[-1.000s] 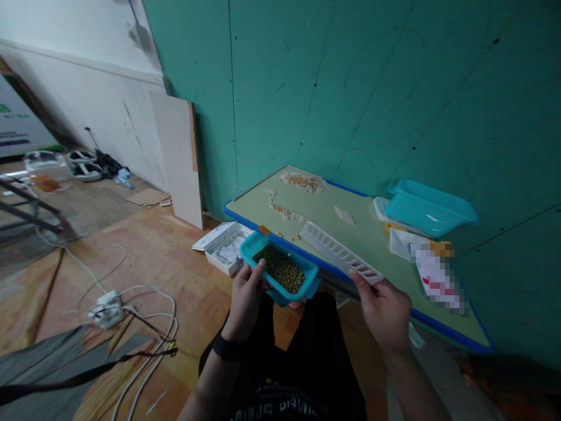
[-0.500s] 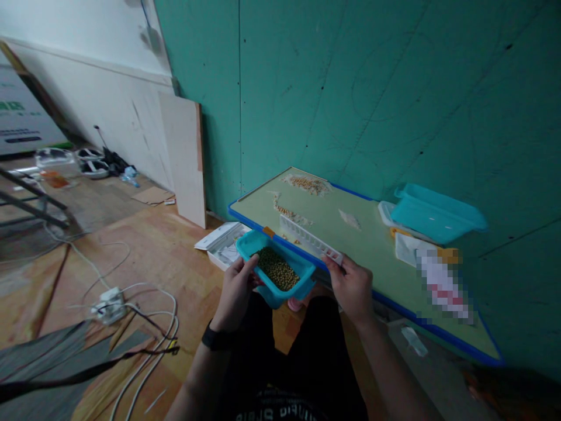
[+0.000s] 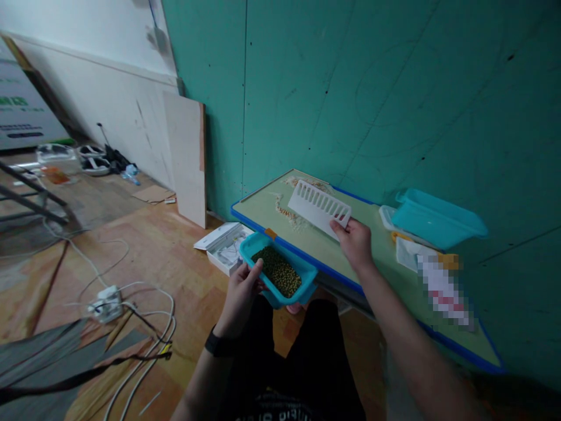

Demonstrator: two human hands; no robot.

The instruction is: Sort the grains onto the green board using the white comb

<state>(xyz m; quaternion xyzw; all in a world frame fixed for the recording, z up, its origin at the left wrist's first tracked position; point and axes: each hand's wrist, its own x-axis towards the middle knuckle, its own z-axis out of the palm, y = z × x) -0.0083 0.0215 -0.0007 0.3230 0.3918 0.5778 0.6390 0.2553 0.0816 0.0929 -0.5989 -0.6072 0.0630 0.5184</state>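
Observation:
My left hand (image 3: 245,280) grips the near left rim of a blue plastic basin (image 3: 309,279), thumb over the edge. Inside lie beans (image 3: 278,270), dark green at the left and paler at the right. The basin sits just below the table's front edge. In my right hand (image 3: 354,240) is a white slotted plastic strip (image 3: 313,213), pinched at its right end and tilted above the table (image 3: 377,254). Behind it, a heap of tan grains (image 3: 322,186) is partly hidden. A thin trail of grains and pale powder (image 3: 287,215) lies left of the strip.
An upper blue basin (image 3: 438,219) stands on a white lid at the table's right, near a blurred packet (image 3: 445,292). The green wall (image 3: 350,88) backs the table. An open white box (image 3: 223,254) is at the left. Cables and a power strip (image 3: 105,304) lie on the floor.
My right hand has lifted the slotted strip from the table's front edge, up and back over the table, turning its broad face into view. The bean basin has shifted slightly right.

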